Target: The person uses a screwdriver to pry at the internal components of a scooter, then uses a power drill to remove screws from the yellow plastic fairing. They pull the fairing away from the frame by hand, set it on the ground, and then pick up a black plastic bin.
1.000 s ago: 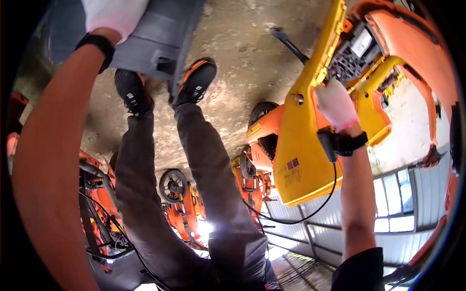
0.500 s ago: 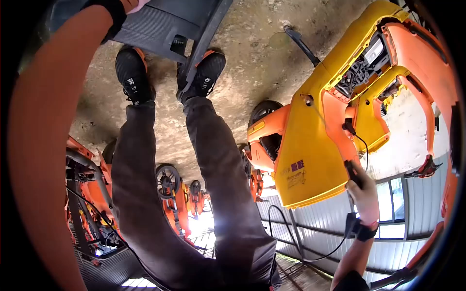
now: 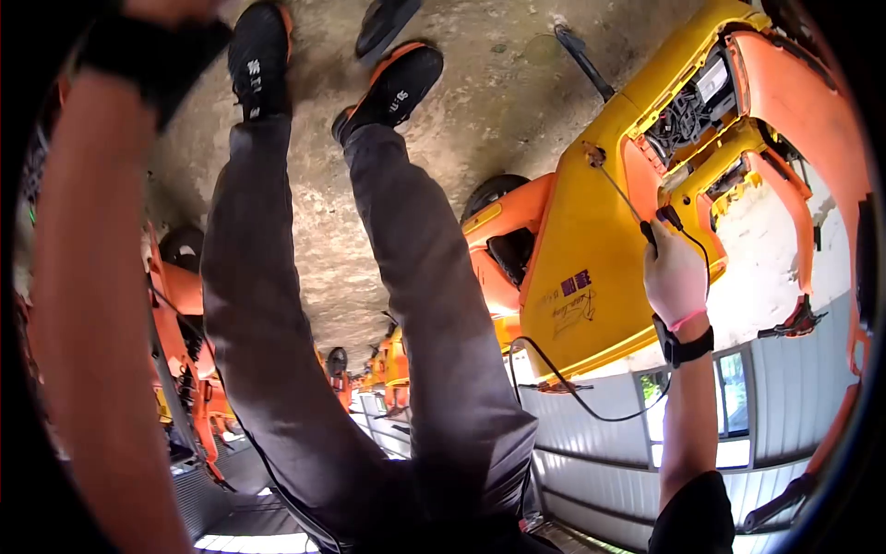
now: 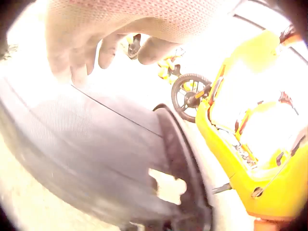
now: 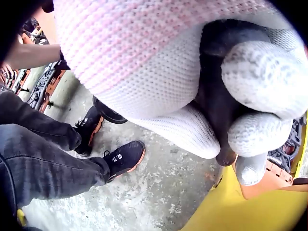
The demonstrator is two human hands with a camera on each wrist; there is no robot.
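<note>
A long-shafted screwdriver with a black handle is gripped in my gloved right hand; its shaft slants up to the hole in the yellow body panel. In the right wrist view, the fingers of my right hand curl round the dark handle. My left hand is blurred and cut off at the top left. The left wrist view shows that gloved hand with its fingers bent over the edge of a large dark grey panel.
A black plug with a cable lies beside my right hand. Yellow and orange scooter bodies stand at the right. My shoes are on the concrete floor. A black lever juts out near the yellow body.
The grey panel has moved with my left hand up and left, almost out of the head view. My right hand has risen from the yellow panel's lower edge, bringing the screwdriver to the hole.
</note>
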